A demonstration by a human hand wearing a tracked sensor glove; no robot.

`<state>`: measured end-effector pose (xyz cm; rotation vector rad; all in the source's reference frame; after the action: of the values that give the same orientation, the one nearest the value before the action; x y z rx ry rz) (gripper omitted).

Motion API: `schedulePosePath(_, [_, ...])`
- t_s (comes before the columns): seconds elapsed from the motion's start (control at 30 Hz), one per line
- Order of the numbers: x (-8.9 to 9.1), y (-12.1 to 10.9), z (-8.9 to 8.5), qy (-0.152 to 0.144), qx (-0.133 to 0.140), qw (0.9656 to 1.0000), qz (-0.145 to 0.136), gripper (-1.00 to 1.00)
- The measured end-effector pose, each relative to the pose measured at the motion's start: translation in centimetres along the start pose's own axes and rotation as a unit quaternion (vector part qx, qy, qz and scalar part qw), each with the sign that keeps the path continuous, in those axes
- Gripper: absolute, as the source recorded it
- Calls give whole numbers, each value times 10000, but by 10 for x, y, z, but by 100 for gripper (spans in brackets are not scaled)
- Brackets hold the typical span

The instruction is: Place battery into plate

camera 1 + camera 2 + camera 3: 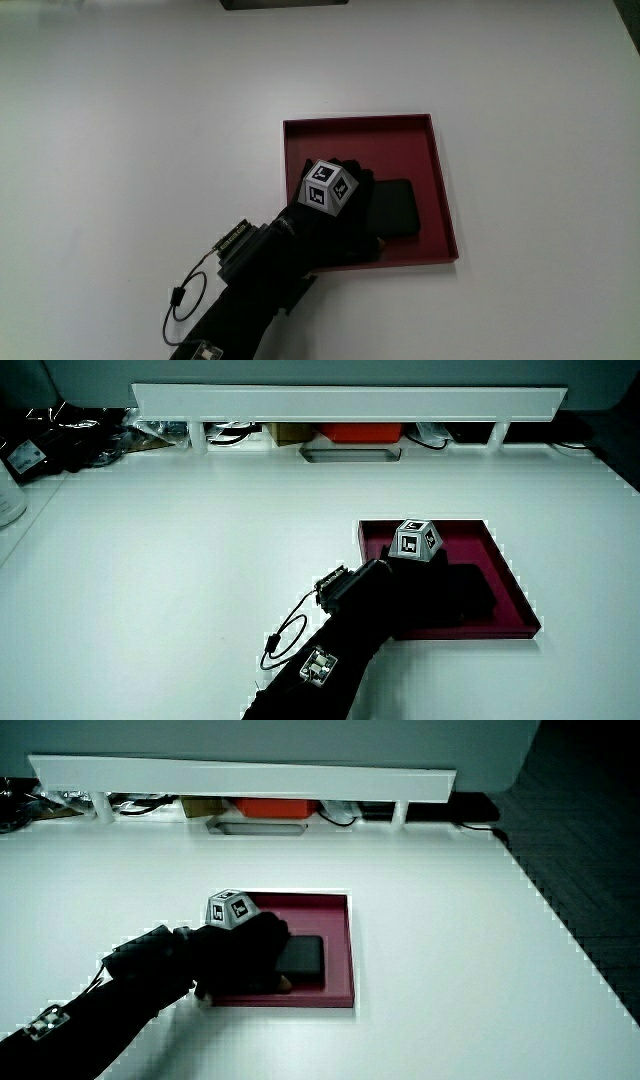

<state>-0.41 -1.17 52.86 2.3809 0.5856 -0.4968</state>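
A dark red square plate (pixel 360 123) lies on the white table, and both side views show it too (pixel 522 598) (pixel 342 945). A flat black battery (pixel 398 208) rests inside it, close to the plate's rim nearest the person. The gloved hand (pixel 335 228) reaches over that rim and covers one end of the battery, fingers curled around it. The patterned cube (pixel 328 187) sits on the hand's back. In both side views the battery (pixel 472 590) (pixel 306 958) pokes out from under the hand (pixel 400 598) (pixel 245 955). The covered end is hidden.
A low white partition (pixel 350 402) runs along the table's edge farthest from the person, with a red box (pixel 362 432) and cables under it. A thin black cable (pixel 185 295) loops off the forearm onto the table near the person.
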Motion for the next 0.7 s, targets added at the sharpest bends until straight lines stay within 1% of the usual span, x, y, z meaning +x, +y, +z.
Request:
schedulePosePath(0.03, [1, -1, 1, -6, -16, 10000, 23, -21])
schedulePosePath(0.07, [1, -1, 0, 66, -6, 10000, -4, -25])
schedulePosePath(0.1, [0, -1, -1, 32, 5, 10000, 26, -29])
schedulePosePath(0.13, [1, -1, -1, 25, -91, 9999, 39, -33])
schedulePosePath(0.3, [3, -1, -2, 163, -224, 9995, 127, -54])
schedulePosePath(0.37, [2, -2, -1, 189, -323, 9991, 217, -62])
schedulePosePath(0.4, [1, -3, 0, 185, -250, 9993, 195, -67])
schedulePosePath(0.43, [1, -7, 5, 114, -172, 9996, 176, -71])
schedulePosePath(0.5, [2, -14, 19, -20, -2, 10000, -30, -79])
schedulePosePath(0.53, [-2, -17, 23, -21, -159, 9999, -35, -83])
schedulePosePath(0.57, [-4, -19, 28, -82, 308, 9987, -391, -88])
schedulePosePath(0.6, [-3, -27, 40, -235, 268, 9987, -358, -92])
schedulePosePath(0.63, [-5, -31, 45, -153, 426, 9978, -483, -96])
schedulePosePath(0.67, [-12, -33, 47, -423, 385, 9970, -513, -100])
schedulePosePath(0.7, [-20, -35, 48, -694, 343, 9955, -544, -100])
